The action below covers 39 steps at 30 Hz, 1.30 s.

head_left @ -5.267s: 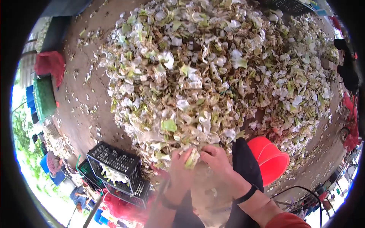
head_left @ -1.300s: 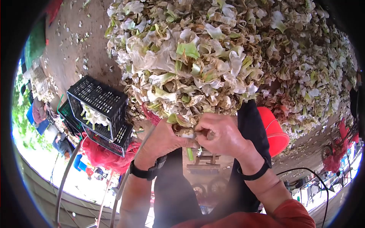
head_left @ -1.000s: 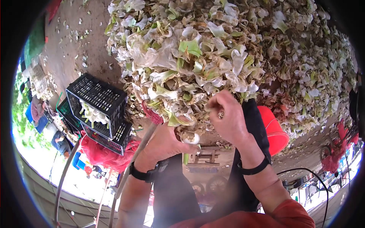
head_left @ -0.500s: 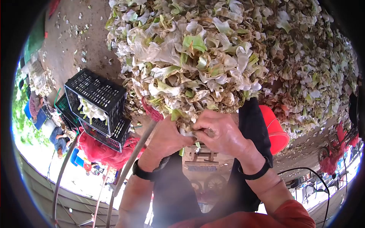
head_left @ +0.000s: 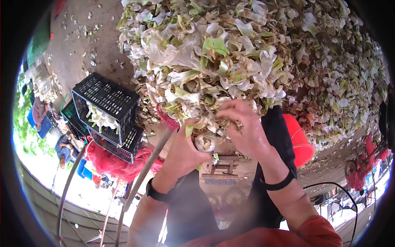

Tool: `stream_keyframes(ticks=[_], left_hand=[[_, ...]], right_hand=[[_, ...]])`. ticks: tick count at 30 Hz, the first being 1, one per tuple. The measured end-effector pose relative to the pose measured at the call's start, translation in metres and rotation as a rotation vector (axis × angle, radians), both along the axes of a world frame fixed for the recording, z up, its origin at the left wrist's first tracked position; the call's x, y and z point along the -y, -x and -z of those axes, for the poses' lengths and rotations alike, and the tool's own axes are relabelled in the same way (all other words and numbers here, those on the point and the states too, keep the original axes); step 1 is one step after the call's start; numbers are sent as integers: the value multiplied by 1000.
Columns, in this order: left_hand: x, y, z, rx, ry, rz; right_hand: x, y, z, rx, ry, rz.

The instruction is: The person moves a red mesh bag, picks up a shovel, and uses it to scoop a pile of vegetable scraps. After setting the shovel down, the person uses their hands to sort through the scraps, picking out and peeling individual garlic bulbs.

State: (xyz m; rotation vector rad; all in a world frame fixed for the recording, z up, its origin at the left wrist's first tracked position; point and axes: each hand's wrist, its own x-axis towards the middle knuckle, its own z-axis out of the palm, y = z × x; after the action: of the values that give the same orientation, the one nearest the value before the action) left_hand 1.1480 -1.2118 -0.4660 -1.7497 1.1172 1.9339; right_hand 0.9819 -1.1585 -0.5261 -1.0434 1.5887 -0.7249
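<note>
My left hand (head_left: 183, 150) is closed around a whitish garlic bulb (head_left: 205, 143), whose round, brown-marked end shows between thumb and fingers. A loose green-and-white leaf piece sticks up by the fingertips. My right hand (head_left: 249, 133) is off the bulb, up and to the right, at the near edge of a large heap of garlic skins (head_left: 222, 66). Its fingers are loosely bent, with the thumb apart from them. Dry skin lies close to its fingertips, and I see none clearly gripped.
Black plastic crates (head_left: 105, 96) stand at left, one holding white garlic bulbs (head_left: 101, 117). Red netting (head_left: 111, 158) lies beneath them. A grey pole (head_left: 148, 168) slants beside my left arm. A red bucket (head_left: 302, 142) stands beyond my right leg. People are at far left.
My right hand has moved up and away from the garlic bulb, and its fingers have loosened. The bulb's round end is now uncovered in my left hand, which has barely moved.
</note>
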Motion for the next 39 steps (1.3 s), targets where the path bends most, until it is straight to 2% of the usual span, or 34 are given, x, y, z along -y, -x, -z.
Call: stream_keyframes(ticks=[2,3,4,6,7,9,12,16,18,22,24,28,30,31,32,34,35,36,38,39], left_hand=[[-6,-8,9,63,115,94],[-4,-6,8,114,94,107],[-2,-3,7,115,92,103],[0,2,8,196,203,343],[0,1,10,194,198,342],[-2,1,11,169,153,409],[-1,1,9,163,112,404],[-2,-3,8,163,80,399],[-10,-9,13,120,390,502],[-8,-4,10,164,376,576],[-5,3,8,220,152,432],[3,7,2,167,86,313],[9,9,-2,109,20,127],[4,3,1,66,70,80],[2,-1,2,64,70,79],[-1,-5,5,78,101,2],[-4,-11,6,61,162,22],[-5,-16,6,46,160,20],[-6,-24,5,32,132,9],[-8,-29,5,-20,177,12]], right_hand=[[5,2,-18,448,-171,-83],[6,-1,-23,550,-267,-82],[4,-5,-24,550,-270,-85],[-2,-10,-21,450,-227,-120],[-4,-10,-19,449,-232,-120],[-7,-11,-16,330,-83,-155],[-6,-10,-18,274,-46,-241],[-5,-15,-21,286,-70,-242],[-6,-17,-21,280,-46,-227],[-10,-22,-19,263,-105,-265],[-10,-24,-14,248,-141,-201],[-10,-25,0,322,-260,-39],[-7,-21,11,216,-394,243],[-6,-16,16,98,-204,256],[-6,-13,20,97,-204,256],[-10,-2,27,-155,-22,323],[-6,7,23,-18,-209,459],[-12,16,30,-33,-208,459],[-31,30,53,351,-471,845],[-39,29,59,239,-571,792]])
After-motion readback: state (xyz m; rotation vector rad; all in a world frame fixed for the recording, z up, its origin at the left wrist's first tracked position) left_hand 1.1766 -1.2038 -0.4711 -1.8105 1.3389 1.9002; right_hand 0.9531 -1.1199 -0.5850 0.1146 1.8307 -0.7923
